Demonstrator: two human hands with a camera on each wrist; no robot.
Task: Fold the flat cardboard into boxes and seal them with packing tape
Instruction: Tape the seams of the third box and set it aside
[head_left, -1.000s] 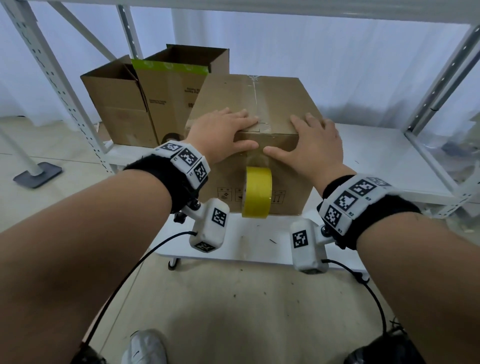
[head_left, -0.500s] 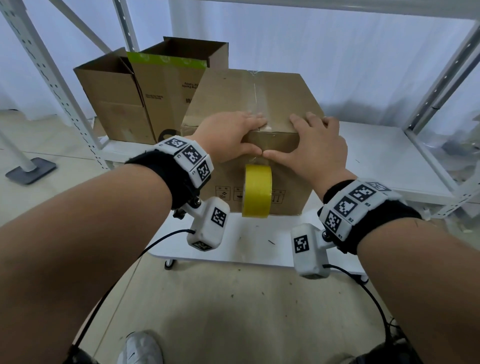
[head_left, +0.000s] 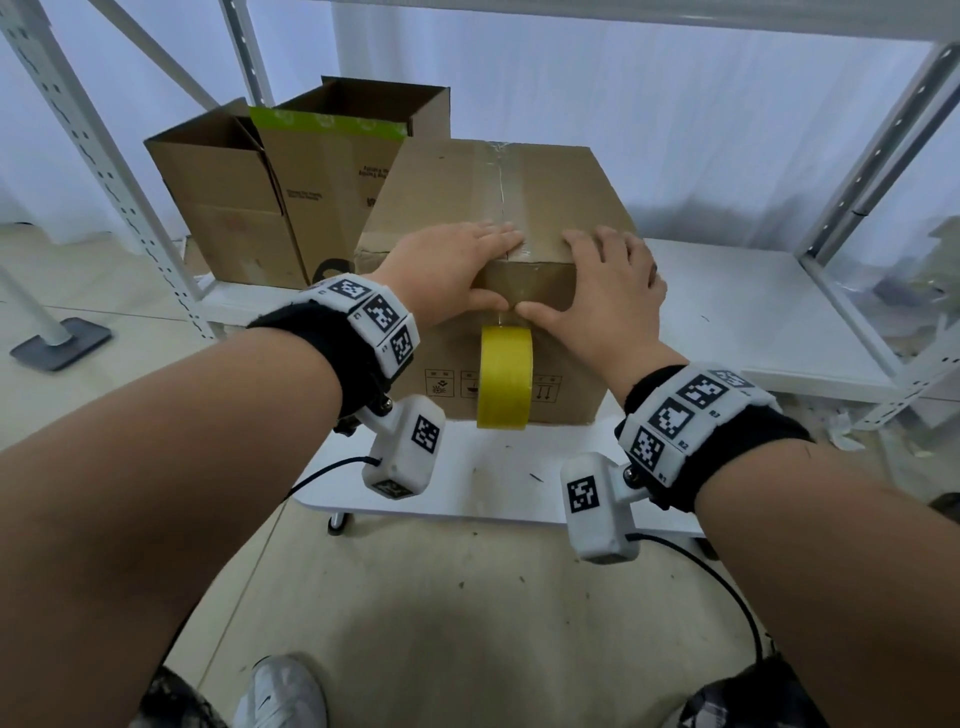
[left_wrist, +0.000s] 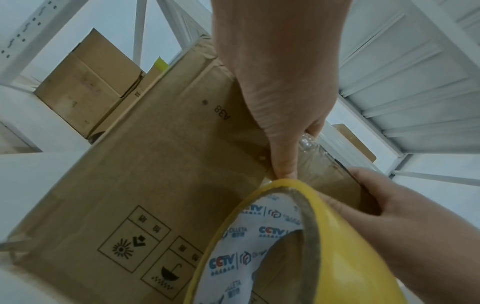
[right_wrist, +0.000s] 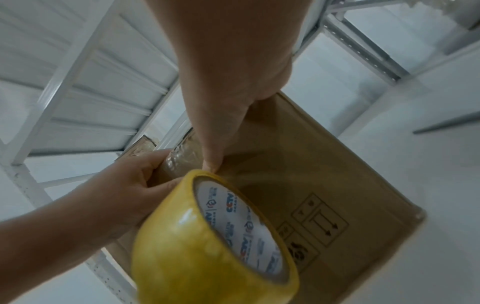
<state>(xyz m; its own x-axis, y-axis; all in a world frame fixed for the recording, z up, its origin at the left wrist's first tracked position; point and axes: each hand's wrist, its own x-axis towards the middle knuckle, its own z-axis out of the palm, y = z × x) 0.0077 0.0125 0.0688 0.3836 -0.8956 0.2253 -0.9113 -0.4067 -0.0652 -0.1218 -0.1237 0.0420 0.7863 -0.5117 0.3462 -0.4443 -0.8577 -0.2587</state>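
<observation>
Forearms fill lower frame, marker wristbands on both; white shoe (head_left: 280, 693) at bottom edge. Yellow tape roll (head_left: 504, 376) hangs at frame centre against front face of closed box (head_left: 566, 202), blocking part of printed handling symbols. Left hand (head_left: 447, 273) and right hand (head_left: 613, 291) lie flat over box's near top edge, fingers straight, thumbs pressing clear tape strip down front face. Box on white shelf (head_left: 753, 312), centre. Two open boxes (head_left: 249, 197) upper left, behind.
</observation>
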